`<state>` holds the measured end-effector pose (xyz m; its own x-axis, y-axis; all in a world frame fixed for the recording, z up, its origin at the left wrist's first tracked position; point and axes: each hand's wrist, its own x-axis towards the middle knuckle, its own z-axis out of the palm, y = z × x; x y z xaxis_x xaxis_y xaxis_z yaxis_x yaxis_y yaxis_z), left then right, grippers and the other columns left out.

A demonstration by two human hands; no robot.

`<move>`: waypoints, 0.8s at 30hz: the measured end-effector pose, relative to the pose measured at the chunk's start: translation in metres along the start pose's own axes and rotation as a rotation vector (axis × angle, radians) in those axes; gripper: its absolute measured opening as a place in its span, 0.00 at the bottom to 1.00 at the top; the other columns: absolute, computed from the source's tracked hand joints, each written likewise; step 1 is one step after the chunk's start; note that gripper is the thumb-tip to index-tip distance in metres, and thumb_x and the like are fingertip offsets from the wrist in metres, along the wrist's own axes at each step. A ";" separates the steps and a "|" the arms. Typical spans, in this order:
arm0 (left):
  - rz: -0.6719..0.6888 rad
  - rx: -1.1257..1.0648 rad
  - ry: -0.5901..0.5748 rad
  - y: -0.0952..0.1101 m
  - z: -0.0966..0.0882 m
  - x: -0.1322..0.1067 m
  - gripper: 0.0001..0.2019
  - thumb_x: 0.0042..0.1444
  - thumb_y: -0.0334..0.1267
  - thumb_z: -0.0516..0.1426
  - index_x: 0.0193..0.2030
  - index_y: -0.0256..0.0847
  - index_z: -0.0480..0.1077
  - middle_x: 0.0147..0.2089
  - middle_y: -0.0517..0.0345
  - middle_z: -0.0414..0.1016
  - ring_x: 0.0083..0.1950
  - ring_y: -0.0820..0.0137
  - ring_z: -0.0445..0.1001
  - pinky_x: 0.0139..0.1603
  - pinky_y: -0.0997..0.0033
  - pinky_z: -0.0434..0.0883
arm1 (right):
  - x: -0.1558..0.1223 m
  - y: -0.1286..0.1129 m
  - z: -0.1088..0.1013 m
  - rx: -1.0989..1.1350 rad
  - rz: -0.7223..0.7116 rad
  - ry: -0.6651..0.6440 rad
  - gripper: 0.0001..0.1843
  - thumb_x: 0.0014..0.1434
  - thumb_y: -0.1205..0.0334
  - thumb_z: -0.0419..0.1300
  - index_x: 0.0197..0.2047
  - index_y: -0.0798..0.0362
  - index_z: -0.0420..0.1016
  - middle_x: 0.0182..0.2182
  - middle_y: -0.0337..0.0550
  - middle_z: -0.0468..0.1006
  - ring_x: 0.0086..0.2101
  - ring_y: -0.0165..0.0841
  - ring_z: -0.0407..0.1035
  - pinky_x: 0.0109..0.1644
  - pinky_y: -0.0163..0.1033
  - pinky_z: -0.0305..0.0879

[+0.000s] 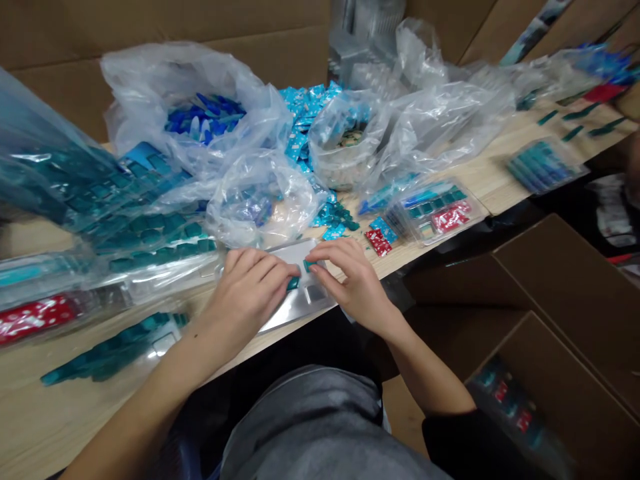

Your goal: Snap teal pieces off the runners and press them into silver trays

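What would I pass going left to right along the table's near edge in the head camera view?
clear plastic tray of red packets → left hand → silver tray → right hand pinching a teal piece → red sachets → clear tray of teal and red packets → clear tray of teal packets

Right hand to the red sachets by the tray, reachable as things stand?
Likely yes: the right hand lies just short of the red sachets, and nothing seems to stand between them. It is pinching a small teal piece, which may need setting down first.
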<state>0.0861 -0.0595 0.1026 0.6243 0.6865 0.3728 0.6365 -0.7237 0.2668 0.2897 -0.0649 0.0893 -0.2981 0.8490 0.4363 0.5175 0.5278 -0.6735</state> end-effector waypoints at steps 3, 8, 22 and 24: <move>0.018 -0.028 0.031 -0.003 0.002 -0.001 0.07 0.67 0.32 0.49 0.45 0.45 0.67 0.36 0.58 0.77 0.39 0.63 0.68 0.40 0.61 0.58 | -0.002 -0.001 0.000 -0.001 -0.048 0.023 0.07 0.66 0.63 0.56 0.42 0.53 0.75 0.40 0.47 0.80 0.44 0.36 0.71 0.53 0.44 0.62; 0.011 -0.079 0.017 0.001 0.000 -0.005 0.05 0.67 0.42 0.52 0.44 0.47 0.67 0.37 0.60 0.78 0.40 0.62 0.70 0.43 0.58 0.56 | -0.010 -0.002 -0.001 -0.043 -0.077 0.014 0.08 0.66 0.60 0.58 0.41 0.53 0.76 0.42 0.47 0.80 0.45 0.36 0.70 0.55 0.45 0.62; -0.425 -0.310 -0.006 -0.002 0.009 0.017 0.06 0.65 0.35 0.52 0.38 0.44 0.71 0.34 0.62 0.76 0.40 0.66 0.70 0.46 0.60 0.59 | 0.000 0.006 0.016 -0.121 -0.075 0.017 0.09 0.64 0.58 0.60 0.46 0.49 0.75 0.49 0.50 0.78 0.52 0.42 0.69 0.63 0.56 0.56; -0.448 -0.303 -0.030 -0.002 0.009 0.022 0.06 0.64 0.32 0.53 0.39 0.43 0.70 0.35 0.61 0.76 0.41 0.65 0.70 0.47 0.60 0.60 | 0.002 0.006 0.019 -0.142 -0.101 0.057 0.06 0.64 0.61 0.59 0.44 0.49 0.75 0.47 0.48 0.78 0.50 0.41 0.70 0.63 0.57 0.54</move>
<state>0.1027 -0.0426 0.1021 0.3367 0.9312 0.1394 0.6871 -0.3442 0.6399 0.2767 -0.0593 0.0751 -0.3106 0.7867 0.5336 0.5962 0.5984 -0.5352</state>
